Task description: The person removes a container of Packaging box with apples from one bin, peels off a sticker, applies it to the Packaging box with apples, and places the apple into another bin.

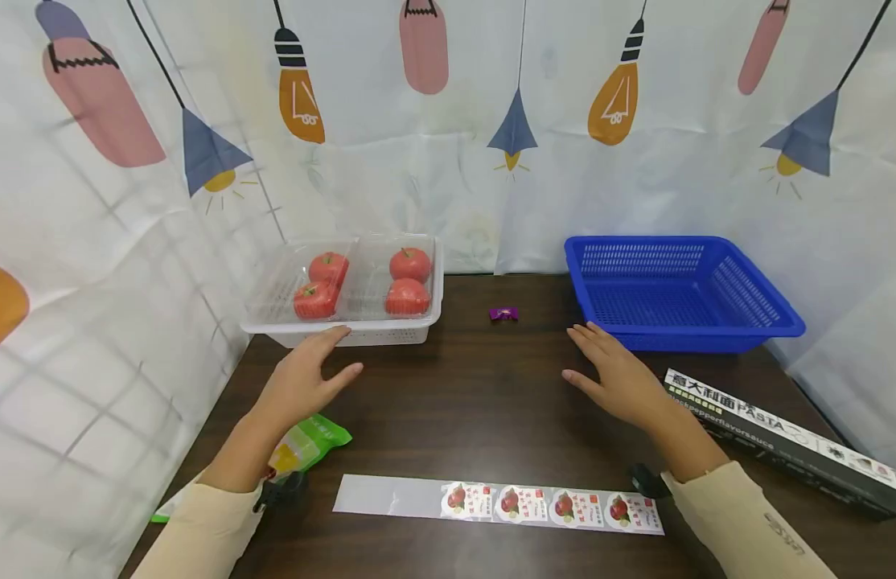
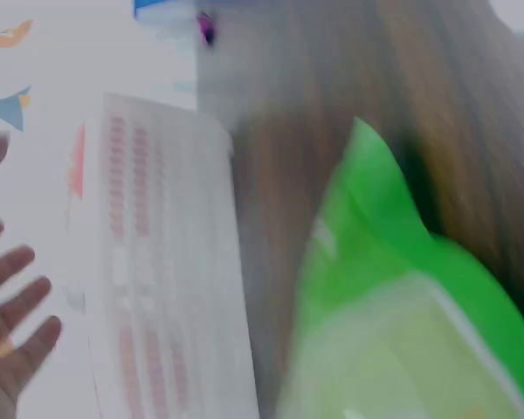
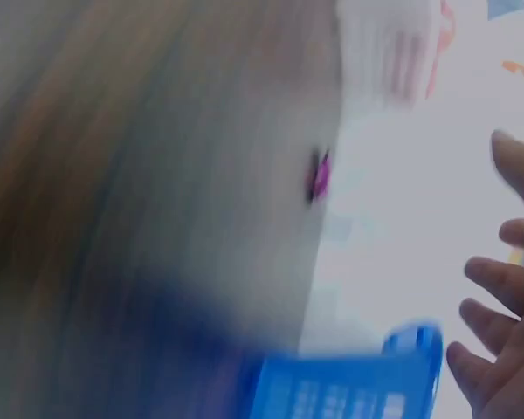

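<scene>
Your left hand [image 1: 303, 382], fingers loosely extended and grasping nothing, is left of the purple sweet [image 1: 503, 314] and nearer you, before the white basket [image 1: 386, 334]; your right hand [image 1: 622, 382], likewise released, is right of the sweet, by the blue basket [image 1: 697, 330]. I cannot tell whether either touches its basket. Left of the sweet, the clear boxes [image 1: 371, 281] in the white basket probably stop the tomatoes [image 1: 408, 297] rolling; the label strip [image 1: 499, 505] lies flat on your side of it, likely to keep its stickers within reach.
</scene>
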`<state>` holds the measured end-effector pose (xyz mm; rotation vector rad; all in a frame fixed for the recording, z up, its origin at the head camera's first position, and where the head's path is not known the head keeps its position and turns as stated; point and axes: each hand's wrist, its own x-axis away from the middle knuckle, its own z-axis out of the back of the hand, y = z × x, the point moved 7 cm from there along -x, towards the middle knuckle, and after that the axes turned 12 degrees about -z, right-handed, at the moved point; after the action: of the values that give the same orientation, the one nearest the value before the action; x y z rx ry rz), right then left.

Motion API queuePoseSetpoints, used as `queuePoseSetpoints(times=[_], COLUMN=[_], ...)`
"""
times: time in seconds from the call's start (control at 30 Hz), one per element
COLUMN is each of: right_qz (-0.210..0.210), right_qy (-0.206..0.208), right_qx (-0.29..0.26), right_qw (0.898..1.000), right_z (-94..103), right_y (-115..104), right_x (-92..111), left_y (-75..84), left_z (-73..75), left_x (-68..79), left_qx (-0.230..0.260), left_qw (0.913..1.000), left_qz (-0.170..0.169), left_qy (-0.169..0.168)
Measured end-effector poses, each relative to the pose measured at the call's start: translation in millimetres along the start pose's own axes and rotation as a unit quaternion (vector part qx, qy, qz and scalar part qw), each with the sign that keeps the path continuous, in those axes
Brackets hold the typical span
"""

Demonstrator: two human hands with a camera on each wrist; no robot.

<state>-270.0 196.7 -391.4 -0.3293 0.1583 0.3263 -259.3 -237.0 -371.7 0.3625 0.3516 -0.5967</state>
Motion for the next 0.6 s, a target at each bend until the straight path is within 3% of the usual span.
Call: queuePoseSetpoints(times=[0.1,0.17,0.23,0.3,0.37,0.43,0.5,0.6], right_qz=[-0.001,0.001,-0.003,-0.009,-0.010,-0.009,-0.009,-0.026], right_qy=[-0.019,-0.032,-0.043,-0.057,-0.063,-0.071,-0.080,-0.088], right_qx=[-0.041,-0.068,-0.098,-0.127,-0.152,-0.167,-0.176,-0.195], right_qw=[0.999,0.997,0.994,0.990,0.986,0.983,0.981,0.977], right_z=[-8.3,-12.1,-16.4,-21.6,-26.2,-31.1,-35.8,-40.2], right_y=[-19,-31,-42,-53,-64,-74,-82,-91], right_x=[-18,-34,-49,-64,-77,-88,-97,-112], left_y=[-9.3,-15.8,-22.6,-28.8,-34.1,-38.6,-41.7,-42.5], left_z=[4.8,5.9,5.1,2.9,0.3,-1.7,-3.1,-5.2], left_x=[-9.5,-17.3,-22.9,-25.1,-24.9,-22.6,-20.1,-21.2], left_qx=[0.103,0.183,0.268,0.345,0.412,0.460,0.494,0.539], left_qw=[0.9910,0.9722,0.9414,0.9038,0.8637,0.8299,0.8038,0.7751], left_qz=[0.075,0.131,0.184,0.231,0.266,0.291,0.307,0.304], left_qy=[0.040,0.065,0.089,0.105,0.116,0.122,0.126,0.128])
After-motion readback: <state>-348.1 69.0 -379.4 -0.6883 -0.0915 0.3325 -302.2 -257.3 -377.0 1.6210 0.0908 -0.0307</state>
